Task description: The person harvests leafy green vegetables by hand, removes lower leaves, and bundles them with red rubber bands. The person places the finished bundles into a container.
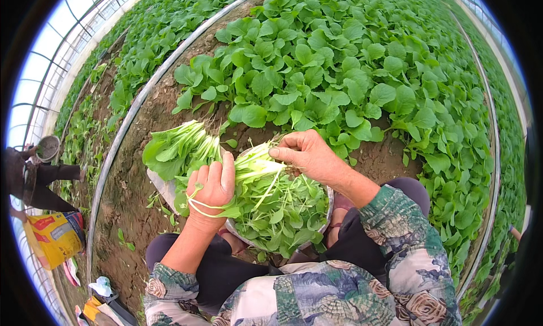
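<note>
My left hand (214, 188) is closed around a bunch of leafy green seedlings (250, 169), whose pale stems and roots point to the right. At the root end, the thumb and fingers of my right hand (299, 154) pinch the stems and roots. Loose trimmed greens (284, 215) fill a round basin (329, 203) below my hands, between my feet. Beyond my left hand lies another bundle of greens (182, 147), with its roots pointing up and right. It rests partly over a pale flat object (163, 188). A pale stem loops across my left wrist.
Dense leafy plants (318, 71) grow ahead and to the right. A curved grey pipe (127, 118) crosses the bare soil at left. Further left, a person (32, 179) stands by a yellow bag (57, 239) and a round container (47, 148). Bags (102, 302) lie at lower left.
</note>
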The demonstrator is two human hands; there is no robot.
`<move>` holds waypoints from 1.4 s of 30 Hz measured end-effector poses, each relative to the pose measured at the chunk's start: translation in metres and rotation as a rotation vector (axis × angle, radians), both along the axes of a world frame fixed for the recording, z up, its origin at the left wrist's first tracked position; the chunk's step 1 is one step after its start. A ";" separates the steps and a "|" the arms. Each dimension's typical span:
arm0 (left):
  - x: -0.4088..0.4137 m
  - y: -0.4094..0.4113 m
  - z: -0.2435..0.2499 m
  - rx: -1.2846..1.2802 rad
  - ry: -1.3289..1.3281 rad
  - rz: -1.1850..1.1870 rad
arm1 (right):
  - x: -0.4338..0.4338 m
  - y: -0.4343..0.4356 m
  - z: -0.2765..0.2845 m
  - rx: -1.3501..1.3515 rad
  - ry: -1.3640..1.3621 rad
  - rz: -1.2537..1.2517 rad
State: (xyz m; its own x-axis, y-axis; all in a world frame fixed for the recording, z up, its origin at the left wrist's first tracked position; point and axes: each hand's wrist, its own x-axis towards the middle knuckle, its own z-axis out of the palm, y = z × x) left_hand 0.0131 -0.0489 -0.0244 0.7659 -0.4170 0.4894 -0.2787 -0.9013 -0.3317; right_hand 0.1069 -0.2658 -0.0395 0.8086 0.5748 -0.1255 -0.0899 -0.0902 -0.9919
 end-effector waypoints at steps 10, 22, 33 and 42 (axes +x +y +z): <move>0.002 0.001 -0.019 0.237 0.197 0.144 | 0.004 0.000 0.000 -0.077 -0.536 -0.126; 0.015 -0.008 -0.046 0.174 0.637 0.355 | -0.019 0.061 -0.009 -0.042 -0.547 -0.103; 0.005 0.021 0.002 -1.579 1.061 0.395 | -0.018 -0.002 -0.014 -0.779 -0.607 0.510; -0.002 0.013 -0.004 -1.564 1.122 0.305 | 0.009 0.005 0.015 -0.128 -0.494 -0.166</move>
State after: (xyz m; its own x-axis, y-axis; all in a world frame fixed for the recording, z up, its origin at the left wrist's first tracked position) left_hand 0.0108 -0.0358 -0.0287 0.8948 0.0166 -0.4461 0.4378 -0.2287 0.8695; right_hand 0.1159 -0.2604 -0.0243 0.8680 0.4392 0.2319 0.3612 -0.2377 -0.9017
